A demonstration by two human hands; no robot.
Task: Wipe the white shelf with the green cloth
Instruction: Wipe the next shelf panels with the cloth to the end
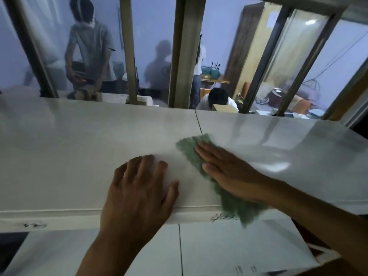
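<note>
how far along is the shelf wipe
Under way. The right hand presses the green cloth flat on the white shelf beside its seam, and the left hand braces at the front edge. The pictures can't show which parts are already clean.

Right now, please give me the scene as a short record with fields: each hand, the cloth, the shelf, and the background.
left hand: left hand lies on the white shelf, fingers spread, holds nothing
right hand: right hand presses flat on the green cloth, fingers straight
cloth: spread on the shelf top, its near end hangs over the front edge, blurred
shelf: glossy white top with a thin dark seam just beyond the cloth
background: window panes with vertical bars, people in the room beyond
</note>
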